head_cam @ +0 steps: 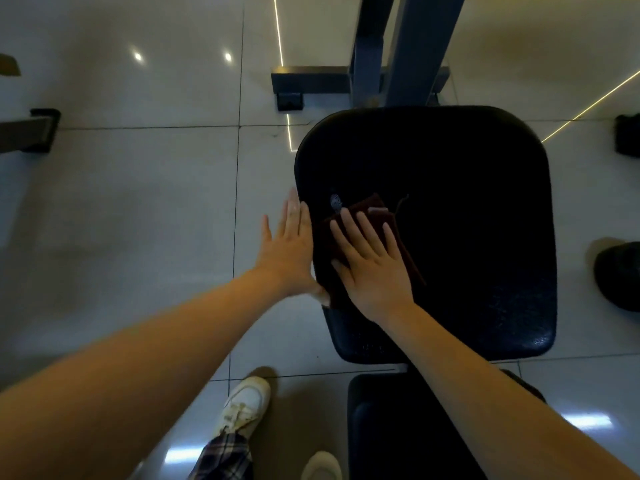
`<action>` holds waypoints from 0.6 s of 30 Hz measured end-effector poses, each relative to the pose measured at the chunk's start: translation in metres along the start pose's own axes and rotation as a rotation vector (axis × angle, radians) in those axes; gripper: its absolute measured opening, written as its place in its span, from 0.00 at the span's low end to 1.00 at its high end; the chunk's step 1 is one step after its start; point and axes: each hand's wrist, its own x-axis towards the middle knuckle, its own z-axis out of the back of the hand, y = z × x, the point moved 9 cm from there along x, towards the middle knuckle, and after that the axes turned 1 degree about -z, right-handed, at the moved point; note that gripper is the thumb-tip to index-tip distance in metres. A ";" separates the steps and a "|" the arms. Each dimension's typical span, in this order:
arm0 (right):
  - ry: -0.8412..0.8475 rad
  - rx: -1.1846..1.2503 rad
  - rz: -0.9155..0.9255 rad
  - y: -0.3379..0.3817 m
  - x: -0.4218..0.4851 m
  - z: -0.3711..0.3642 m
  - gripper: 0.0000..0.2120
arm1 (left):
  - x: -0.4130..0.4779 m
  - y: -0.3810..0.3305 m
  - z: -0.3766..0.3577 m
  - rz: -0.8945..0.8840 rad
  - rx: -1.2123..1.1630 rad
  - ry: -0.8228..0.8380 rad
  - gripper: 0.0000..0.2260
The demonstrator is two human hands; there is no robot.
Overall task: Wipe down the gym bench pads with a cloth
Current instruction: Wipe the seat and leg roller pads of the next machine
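Note:
A wide black bench pad [467,202] fills the middle right of the head view. On its left part lies a dark brown cloth [405,237]. My right hand [370,261] presses flat on the cloth with straight, spread fingers. Straight-fingered too, my left hand [287,247] lies against the pad's left side edge, beside the cloth. A second, narrower black pad [398,427] sits nearer me, below the first, partly behind my right forearm.
The bench's grey steel frame and foot [363,77] stand beyond the pad on pale glossy floor tiles. Other equipment feet show at far left [38,129] and far right [627,133]. A dark shoe [620,275] is at the right edge. My white shoes [246,407] stand left of the near pad.

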 end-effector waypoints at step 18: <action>0.030 0.026 -0.181 0.000 0.097 0.014 0.29 | 0.083 0.034 0.079 -0.392 0.502 0.025 0.43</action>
